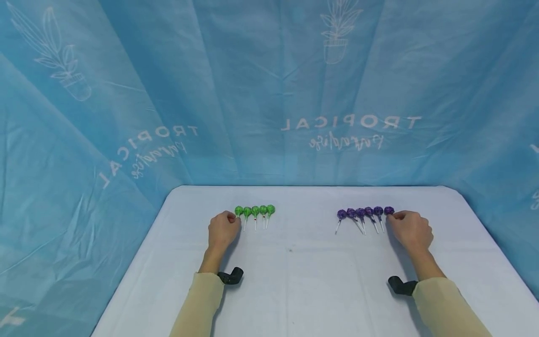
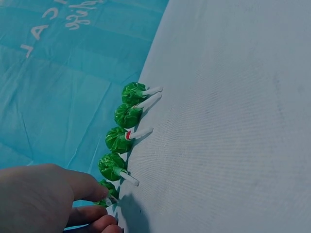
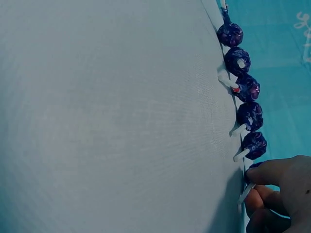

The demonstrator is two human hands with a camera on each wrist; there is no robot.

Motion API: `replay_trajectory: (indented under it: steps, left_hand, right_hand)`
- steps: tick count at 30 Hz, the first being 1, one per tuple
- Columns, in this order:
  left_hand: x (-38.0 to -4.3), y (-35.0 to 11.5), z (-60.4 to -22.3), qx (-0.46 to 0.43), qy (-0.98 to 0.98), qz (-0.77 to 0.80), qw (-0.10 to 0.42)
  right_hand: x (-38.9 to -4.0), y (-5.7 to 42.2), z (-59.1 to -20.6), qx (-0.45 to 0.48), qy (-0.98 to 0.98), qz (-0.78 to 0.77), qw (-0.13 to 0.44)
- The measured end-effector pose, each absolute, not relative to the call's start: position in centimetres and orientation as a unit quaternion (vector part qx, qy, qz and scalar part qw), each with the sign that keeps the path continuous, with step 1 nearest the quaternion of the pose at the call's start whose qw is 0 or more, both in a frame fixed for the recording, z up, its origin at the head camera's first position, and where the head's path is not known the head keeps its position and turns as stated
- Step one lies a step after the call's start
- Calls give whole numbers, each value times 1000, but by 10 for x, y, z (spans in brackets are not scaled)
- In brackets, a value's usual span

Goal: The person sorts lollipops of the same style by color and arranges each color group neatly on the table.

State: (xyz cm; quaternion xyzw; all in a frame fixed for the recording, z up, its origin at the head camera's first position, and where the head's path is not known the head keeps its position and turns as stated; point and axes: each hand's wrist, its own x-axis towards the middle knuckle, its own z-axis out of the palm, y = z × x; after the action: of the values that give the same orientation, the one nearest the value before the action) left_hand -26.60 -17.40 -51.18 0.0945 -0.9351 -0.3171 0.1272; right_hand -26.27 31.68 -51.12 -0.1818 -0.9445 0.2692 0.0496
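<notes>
Several green-wrapped lollipops [image 1: 255, 211] lie side by side on the white table, sticks toward the person. At the left end of that row, my left hand [image 1: 222, 229] pinches the outermost green lollipop [image 2: 111, 198] between thumb and fingers, partly covering it. Farther right is a row of several purple-wrapped lollipops [image 1: 360, 213], some with slanting sticks. My right hand [image 1: 410, 230] pinches the purple lollipop [image 1: 389, 210] at the right end of the row. In the right wrist view its stick [image 3: 246, 193] shows below the thumb, while the fingers hide most of its head.
A white cloth [image 1: 290, 290] covers the table. Blue curtains [image 1: 252, 93] with plant drawings and mirrored lettering hang behind and at both sides. Black wrist cameras are strapped at the left wrist [image 1: 231, 276] and right wrist [image 1: 402, 285]. A wide gap separates the two rows.
</notes>
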Motion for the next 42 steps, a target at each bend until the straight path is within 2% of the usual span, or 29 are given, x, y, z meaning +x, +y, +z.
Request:
replay_trajectory:
  steps: [20, 31, 42]
  left_hand:
    - [-266, -174, -519, 92, -939, -303, 133]
    - [-262, -179, -512, 79, -945, -275, 160]
    - [-249, -186, -516, 33, -966, -197, 163]
  right_hand:
    - [-259, 316, -515, -173, -946, 269, 52]
    - [-258, 316, -508, -140, -946, 265, 124]
    - [-232, 315, -509, -76, -965, 196, 158]
